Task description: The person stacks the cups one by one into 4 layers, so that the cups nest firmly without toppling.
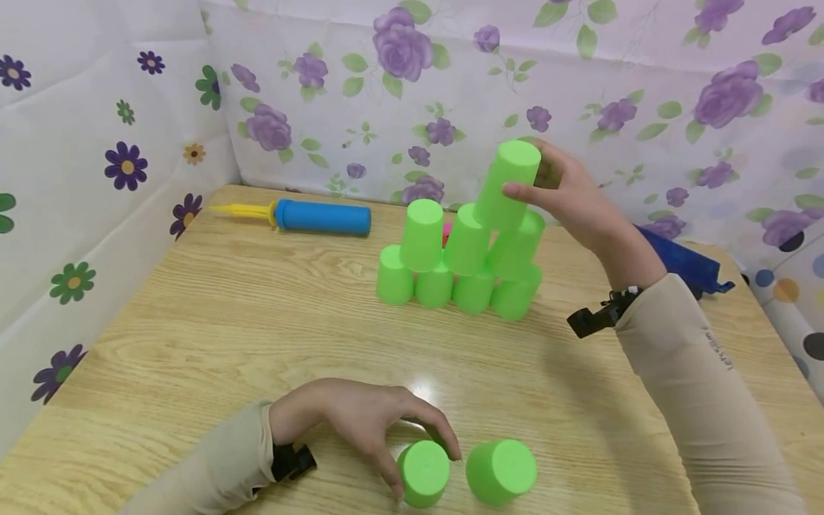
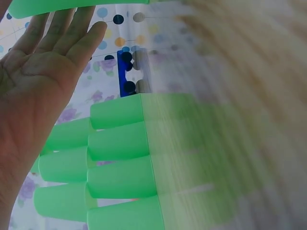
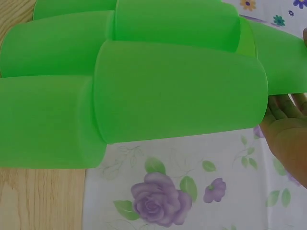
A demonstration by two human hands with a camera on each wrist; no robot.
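My right hand (image 1: 576,197) grips an upside-down green cup (image 1: 508,182), thumb on its near side and fingers behind. That cup sits tilted at the top right of a stack, over two of the three cups in the upper row (image 1: 423,232). Below these is a bottom row (image 1: 434,287) of several more upside-down green cups. At the front of the table, my left hand (image 1: 370,418) curves its thumb and fingers round another green cup (image 1: 426,472). Just right of it stands one more upturned green cup (image 1: 502,472), apart from the hand.
A blue pump (image 1: 325,217) with a yellow nozzle lies on the wooden table (image 1: 290,307) at the back left. Behind the right forearm is a dark blue object (image 1: 689,265). Something pink (image 1: 447,230) shows behind the stack. Flowered cloth (image 1: 360,107) hangs along the back.
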